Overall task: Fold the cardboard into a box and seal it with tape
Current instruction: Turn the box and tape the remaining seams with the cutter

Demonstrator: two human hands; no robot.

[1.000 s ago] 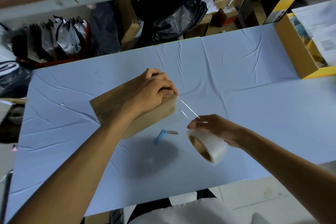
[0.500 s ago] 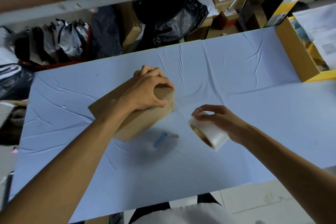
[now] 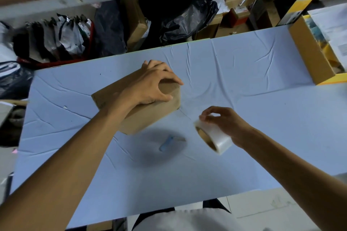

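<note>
A brown cardboard box [image 3: 146, 118] stands folded on the pale blue table [image 3: 244, 84], left of centre. My left hand [image 3: 155, 84] presses down on its top near the right end, fingers curled over the edge. My right hand [image 3: 225, 124] holds a roll of clear tape [image 3: 214, 137] just right of the box, thumb and fingers pinching the roll's upper rim. A thin strand of tape [image 3: 185, 113] runs from the box's lower right corner toward the roll. A small blue-handled cutter [image 3: 169, 142] lies on the table between box and roll.
An open yellow-edged carton [image 3: 309, 52] with papers sits at the table's far right. Behind the table are shelves with black bags [image 3: 180, 17], silver pouches and stacked parcels. The near table edge runs along the bottom of the view.
The stretched length of tape between box and roll has shortened. My right hand brought the roll closer to the box. My left hand shifted from pinching the box's corner to pressing its top.
</note>
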